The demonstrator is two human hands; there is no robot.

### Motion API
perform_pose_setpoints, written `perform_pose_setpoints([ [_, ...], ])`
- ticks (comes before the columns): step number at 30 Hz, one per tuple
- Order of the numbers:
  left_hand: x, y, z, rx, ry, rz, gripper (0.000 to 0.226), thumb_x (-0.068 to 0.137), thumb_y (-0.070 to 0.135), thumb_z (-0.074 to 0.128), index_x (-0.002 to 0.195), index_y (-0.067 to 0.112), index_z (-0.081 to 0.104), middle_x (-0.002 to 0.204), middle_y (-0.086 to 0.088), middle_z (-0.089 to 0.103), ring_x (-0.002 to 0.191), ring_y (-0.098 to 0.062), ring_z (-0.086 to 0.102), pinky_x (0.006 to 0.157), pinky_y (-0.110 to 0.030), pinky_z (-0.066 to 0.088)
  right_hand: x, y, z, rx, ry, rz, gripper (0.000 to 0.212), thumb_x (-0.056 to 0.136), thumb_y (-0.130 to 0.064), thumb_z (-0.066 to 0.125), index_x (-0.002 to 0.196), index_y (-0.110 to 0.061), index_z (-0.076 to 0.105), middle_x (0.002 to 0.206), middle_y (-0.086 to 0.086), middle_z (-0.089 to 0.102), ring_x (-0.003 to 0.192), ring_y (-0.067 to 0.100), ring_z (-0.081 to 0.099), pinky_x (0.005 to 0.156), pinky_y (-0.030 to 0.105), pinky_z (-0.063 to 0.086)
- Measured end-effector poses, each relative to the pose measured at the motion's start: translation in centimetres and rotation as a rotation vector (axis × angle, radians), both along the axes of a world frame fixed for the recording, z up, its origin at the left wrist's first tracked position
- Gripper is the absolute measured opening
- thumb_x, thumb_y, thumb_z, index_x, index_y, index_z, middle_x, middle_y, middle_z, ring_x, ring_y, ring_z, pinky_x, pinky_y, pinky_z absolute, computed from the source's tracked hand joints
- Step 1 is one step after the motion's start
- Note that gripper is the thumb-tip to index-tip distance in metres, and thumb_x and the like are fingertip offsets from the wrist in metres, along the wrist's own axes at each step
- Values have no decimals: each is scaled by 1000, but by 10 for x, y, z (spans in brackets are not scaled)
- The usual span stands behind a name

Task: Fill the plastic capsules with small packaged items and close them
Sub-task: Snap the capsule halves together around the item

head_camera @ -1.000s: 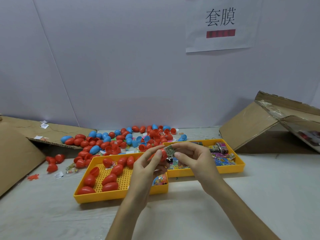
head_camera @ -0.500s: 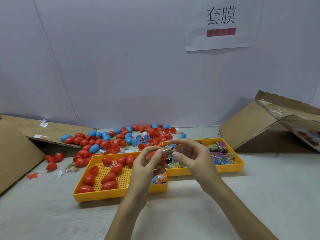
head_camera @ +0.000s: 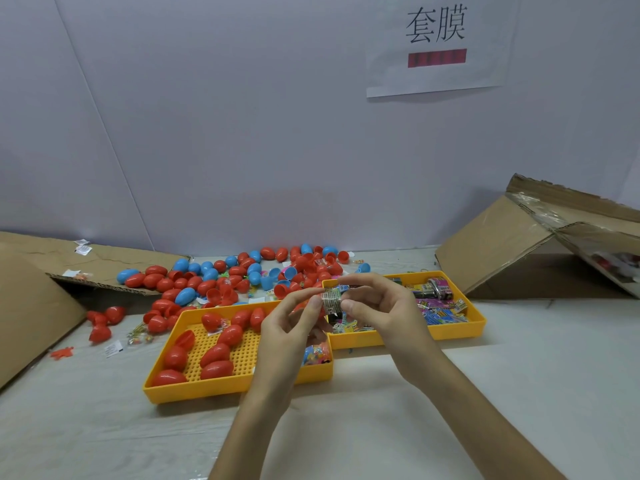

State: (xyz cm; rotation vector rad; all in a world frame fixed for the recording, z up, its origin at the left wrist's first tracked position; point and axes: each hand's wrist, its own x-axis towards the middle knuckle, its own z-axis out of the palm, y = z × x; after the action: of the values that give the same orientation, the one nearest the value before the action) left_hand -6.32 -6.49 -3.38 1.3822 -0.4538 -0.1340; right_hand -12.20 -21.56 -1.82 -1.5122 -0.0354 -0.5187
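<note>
Head view, sweeping from the left: cardboard (head_camera: 31, 306) slopes up at the table's edge, a few red strays (head_camera: 100, 323) sit beside it, and behind them the pile (head_camera: 221, 282) of red and blue capsules spreads along the wall, some plainly open halves

Next comes the left tray (head_camera: 214, 389), with nine or so closed capsules (head_camera: 216, 355), all red, on its pegged floor; whether each is filled I cannot see

Centre stage now: the left hand (head_camera: 287, 334) is raised over the seam between the trays, fingertips curled in and pinching the left edge of the packet (head_camera: 331, 301). A sliver of red shows behind those fingers, maybe a capsule half, too hidden to call. The right hand (head_camera: 384, 313) nips the same packet from the other side, thumb on its side, forefinger over the top. So the packet is in the air between both hands, not in any capsule yet

Further right, the right tray (head_camera: 474, 327) holds a heap of packets (head_camera: 440, 306), and a box (head_camera: 519, 247) lies tipped beyond it

My read: early days. One small batch looks done, this packet is yet to be tucked in and snapped shut, and that pile is a long way from cleared
</note>
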Motion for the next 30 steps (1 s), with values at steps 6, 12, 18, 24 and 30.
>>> perform_pose_setpoints([
  [6,0,-1,0,10,-17,23,32,84,42,64,109,23,72,77,-3,74,67,-12,69,61,-20,56,1,-1,-2,10,22,17,28,89,-6,73,113,-20,73,92,2,76,88,11,71,72,20,54],
  [12,1,0,0,5,-35,32,34,81,43,68,107,21,71,77,-6,75,68,-17,72,62,-21,57,1,-1,-3,12,29,30,28,89,-5,72,114,-18,73,89,0,76,81,11,70,70,20,52],
  [18,-2,-1,3,6,-37,13,29,84,37,69,109,22,71,82,-6,77,73,-21,75,62,-21,58,2,-2,-4,4,6,0,27,88,-3,73,111,-17,74,87,0,76,85,10,71,69,19,54],
  [24,-4,-1,4,20,-21,-17,24,92,31,66,114,21,70,89,-5,78,77,-23,76,64,-23,59,3,0,-5,-55,-58,-94,39,81,-5,81,112,-27,72,87,-6,67,80,12,66,74,29,56],
  [30,-3,3,8,-107,176,-123,32,92,34,62,119,17,68,100,-15,77,84,-26,76,70,-25,59,2,3,-5,-104,-67,-99,63,71,-27,82,129,-29,58,105,-10,68,96,11,68,81,31,58],
])
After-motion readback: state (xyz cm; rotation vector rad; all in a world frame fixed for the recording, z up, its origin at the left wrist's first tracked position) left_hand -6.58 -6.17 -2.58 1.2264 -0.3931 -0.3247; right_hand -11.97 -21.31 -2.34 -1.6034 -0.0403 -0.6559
